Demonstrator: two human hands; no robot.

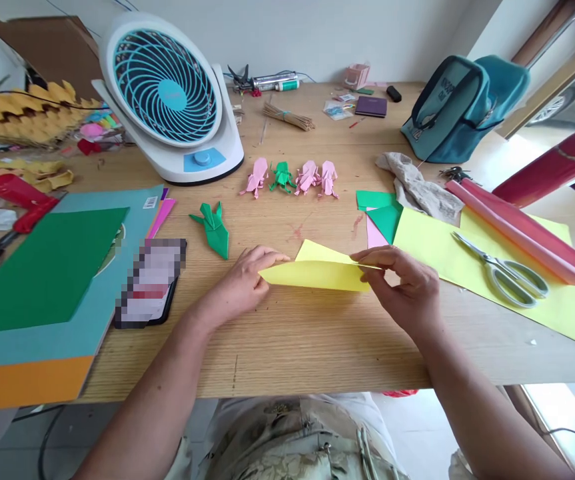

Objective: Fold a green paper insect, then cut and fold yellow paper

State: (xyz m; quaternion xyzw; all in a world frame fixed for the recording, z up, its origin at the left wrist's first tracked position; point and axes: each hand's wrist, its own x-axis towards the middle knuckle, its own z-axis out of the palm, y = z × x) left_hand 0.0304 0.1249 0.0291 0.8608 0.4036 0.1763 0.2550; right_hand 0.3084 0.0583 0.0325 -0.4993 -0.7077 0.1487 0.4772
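Observation:
A yellow sheet of paper [317, 275], partly folded over with a pointed flap at the back, is held just over the wooden table between my two hands. My left hand [242, 283] grips its left end, fingers bent around the edge. At the right end, my right hand [404, 283] pinches the paper between thumb and fingers. Beyond my left hand lies a folded green paper figure [213, 227]. Several small folded paper figures stand in a row farther back, among them a green one [282, 177] and a pink one [257, 177].
A white fan [167, 93] stands at back left. A phone [152, 283] and a green sheet [42, 267] lie left. Scissors [507, 270] rest on yellow paper [432, 247] at right, beside rolled red paper [522, 227]. A teal bag [460, 110] is back right.

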